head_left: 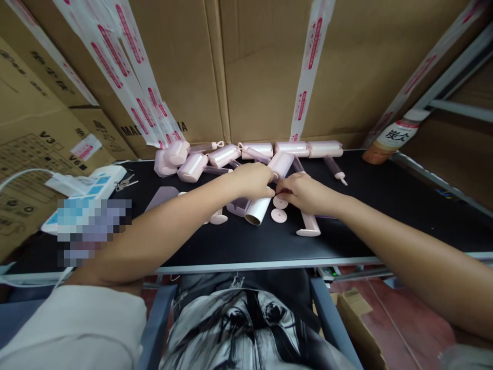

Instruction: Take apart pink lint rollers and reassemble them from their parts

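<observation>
1. White tube (259, 209) lies on the black surface (231, 245), beneath your curled left hand (252, 180).
2. Your right hand (299, 191) bends beside pink discs (279, 215); I cannot tell either hand's grip.
3. Carton (34, 159) reads "V3", "V6".

Pink canisters (257, 151): smooth, glossy, partly see-through plastic
White tube (260, 209): smooth outside, brown and cardboard-like inside
Pink discs (279, 215): smooth, matt-looking plastic
Worktop (231, 249): smooth, matt black
Cardboard (262, 61): matt, brown, creased
Tape (316, 46): glossy plastic film
Keys (125, 183): shiny metal
Bottle (387, 144): smooth plastic
Sleeve (77, 329): matt cloth
</observation>
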{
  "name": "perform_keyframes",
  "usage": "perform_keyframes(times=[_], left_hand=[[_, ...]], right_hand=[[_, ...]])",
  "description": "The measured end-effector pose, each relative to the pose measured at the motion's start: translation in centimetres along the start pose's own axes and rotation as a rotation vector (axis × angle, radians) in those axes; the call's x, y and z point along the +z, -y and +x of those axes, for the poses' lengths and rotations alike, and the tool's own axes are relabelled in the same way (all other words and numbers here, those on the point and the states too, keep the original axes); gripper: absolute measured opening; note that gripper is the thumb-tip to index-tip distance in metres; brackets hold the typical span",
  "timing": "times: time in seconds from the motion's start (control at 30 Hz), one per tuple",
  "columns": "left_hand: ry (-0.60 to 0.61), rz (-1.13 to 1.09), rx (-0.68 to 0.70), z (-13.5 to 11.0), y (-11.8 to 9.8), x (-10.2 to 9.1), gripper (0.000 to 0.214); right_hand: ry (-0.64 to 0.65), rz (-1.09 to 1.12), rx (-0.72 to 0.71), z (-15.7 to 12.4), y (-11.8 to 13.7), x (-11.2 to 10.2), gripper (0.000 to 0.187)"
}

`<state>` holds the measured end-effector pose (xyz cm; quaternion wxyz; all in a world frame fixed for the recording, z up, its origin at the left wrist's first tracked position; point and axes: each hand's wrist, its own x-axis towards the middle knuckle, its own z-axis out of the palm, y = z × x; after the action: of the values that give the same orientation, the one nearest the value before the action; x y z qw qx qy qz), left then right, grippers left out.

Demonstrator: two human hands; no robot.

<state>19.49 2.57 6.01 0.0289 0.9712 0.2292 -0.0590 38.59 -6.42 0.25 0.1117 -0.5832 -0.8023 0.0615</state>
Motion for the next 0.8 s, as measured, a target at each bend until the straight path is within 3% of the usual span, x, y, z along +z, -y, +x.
perform_keyframes(times=[0.1, 0.27, 0.4, 0.5, 0.6, 0.7, 0.8], left_hand=[[-0.081, -0.042, 0.015, -0.4, 0.6, 0.9, 0.038], [-0.118, -0.174, -0.131, -1.4, 0.5, 1.4, 0.027], [-0.124, -0.185, -0.186, -1.9, -0.1, 1.3, 0.031], [-0.234, -0.098, -0.188, -2.2, -1.3, 1.1, 0.038], [-0.301, -0.031, -0.049, -2.4, -3.4, 0.8, 0.036], [-0.258, 0.005, 0.156, -2.6, -5.3, 0.8, 0.031], [-0.318, -0.010, 0.249, -2.7, -6.1, 1.0, 0.037]], right_hand=[[-0.077, -0.078, -0.020, 0.0, 0.0, -0.2, 0.019], [-0.312, 0.078, 0.024, -3.3, -2.3, -2.9, 0.026], [-0.187, 0.135, 0.066, -7.7, -4.4, -3.6, 0.026], [-0.034, 0.132, 0.044, -10.0, -4.7, -2.3, 0.031], [-0.024, 0.072, 0.025, -10.9, -4.1, -0.7, 0.029], [-0.117, 0.065, 0.002, -10.9, -3.1, 0.1, 0.024], [-0.220, 0.174, -0.037, -11.0, -2.1, -0.3, 0.020]])
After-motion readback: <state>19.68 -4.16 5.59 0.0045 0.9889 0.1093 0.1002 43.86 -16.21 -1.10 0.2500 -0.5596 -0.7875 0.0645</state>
